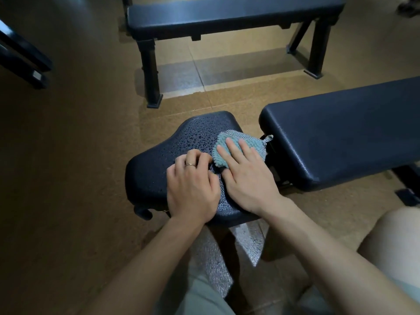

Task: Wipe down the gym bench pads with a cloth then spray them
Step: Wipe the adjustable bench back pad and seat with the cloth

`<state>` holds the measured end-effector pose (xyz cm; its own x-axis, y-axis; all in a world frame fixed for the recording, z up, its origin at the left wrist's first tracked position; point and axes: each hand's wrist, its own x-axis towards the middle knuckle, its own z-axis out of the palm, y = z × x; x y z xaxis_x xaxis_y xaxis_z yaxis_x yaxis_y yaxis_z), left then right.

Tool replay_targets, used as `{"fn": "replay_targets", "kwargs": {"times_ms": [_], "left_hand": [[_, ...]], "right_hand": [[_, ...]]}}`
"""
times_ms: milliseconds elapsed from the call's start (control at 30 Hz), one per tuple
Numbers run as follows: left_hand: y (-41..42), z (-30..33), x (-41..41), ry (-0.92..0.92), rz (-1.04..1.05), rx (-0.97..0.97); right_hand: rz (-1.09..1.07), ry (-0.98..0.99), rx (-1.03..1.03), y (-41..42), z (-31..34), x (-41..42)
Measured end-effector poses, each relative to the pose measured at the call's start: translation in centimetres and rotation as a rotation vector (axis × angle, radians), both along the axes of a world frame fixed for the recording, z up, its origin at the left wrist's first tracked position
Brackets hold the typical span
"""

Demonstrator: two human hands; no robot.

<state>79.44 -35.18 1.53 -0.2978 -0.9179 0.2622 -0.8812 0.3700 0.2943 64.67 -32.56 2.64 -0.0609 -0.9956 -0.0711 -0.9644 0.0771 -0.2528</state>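
A: Start at the left. What is the left hand (192,185) doing?

B: It rests on the near part of the seat pad (156,155), a ring on one finger. The fingers are curled under at the knuckles, and I cannot tell whether the tips pinch anything. They lie just beside the cloth's shaggy edge.

A: And the cloth itself?

B: A teal chenille cloth (229,146) with a hanging loop lies on the right end of the seat pad, close to the gap before the long back pad (341,133). The right hand (246,176) presses it flat with straight, spread fingers; it grips nothing.

A: The seat looks wet.

B: Beads of liquid cover the pad's far-left part, so wiping looks unfinished there.

A: What could go wrong?

B: With only a flat palm on it, the cloth may bunch or slip off over the wet vinyl, and near that edge it could drop into the gap. Short strokes could also leave the beaded left corner streaked.

A: Anything further right?

B: The back pad looks dry, and another bench (227,14) stands beyond. No spray bottle shows.
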Motion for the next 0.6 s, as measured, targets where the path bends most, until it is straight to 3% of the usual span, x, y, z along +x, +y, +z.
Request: {"fn": "replay_targets", "kwargs": {"times_ms": [300, 600], "left_hand": [[-0.2, -0.1, -0.1, -0.023, -0.003, -0.020], [0.1, -0.4, -0.2, -0.025, 0.022, -0.038]], "right_hand": [[-0.079, -0.169, 0.087, -9.4, 0.7, -2.3], [-0.213, -0.367, 0.026, -3.7, 0.2, -2.9]]}}
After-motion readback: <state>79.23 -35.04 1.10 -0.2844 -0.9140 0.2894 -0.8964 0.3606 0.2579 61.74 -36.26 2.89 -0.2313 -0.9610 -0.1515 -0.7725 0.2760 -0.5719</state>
